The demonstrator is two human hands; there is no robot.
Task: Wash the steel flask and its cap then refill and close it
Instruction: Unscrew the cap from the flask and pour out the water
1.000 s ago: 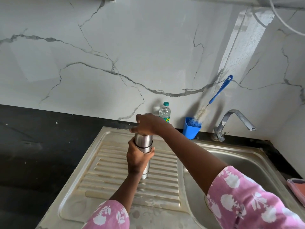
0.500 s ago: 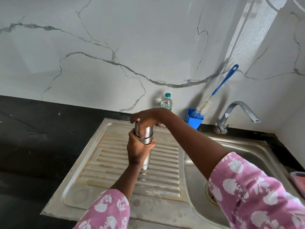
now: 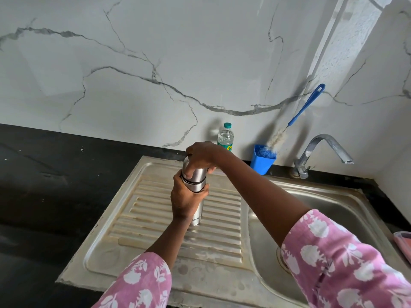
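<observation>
- Two hands are clamped on one steel flask (image 3: 196,187): the left hand (image 3: 185,202) wraps round its body, and the right hand (image 3: 201,155) curls down over the cap (image 3: 198,173) from above.
- Standing upright, the flask has its long axis vertical, with the cap end up and the base on the ribbed draining board (image 3: 155,218) of the steel sink.
- Letters run up the lower body of the flask. "MILT" can be read, and the rest is unclear.
- Both flask and cap are brushed steel cylinders, with a thin dark ring at the seam between them, just above the left thumb.
- The draining board is dull, stained steel with parallel ridges. To its right lies the smooth basin (image 3: 322,207), set into a black table (image 3: 55,174).
- Behind the flask, against the white, grey-veined marble wall (image 3: 155,52), stands a clear plastic bottle (image 3: 225,137) with a green cap and a green-yellow label too small to read.
- Right of the bottle, a blue plastic cup (image 3: 262,162) holds a bottle brush (image 3: 304,107) with pale bristles and a blue handle, leaning up to the right.
- A curved metal tap (image 3: 322,150) stands at the basin's back edge.
- Both sleeves (image 3: 344,263) are pink with white flowers.
</observation>
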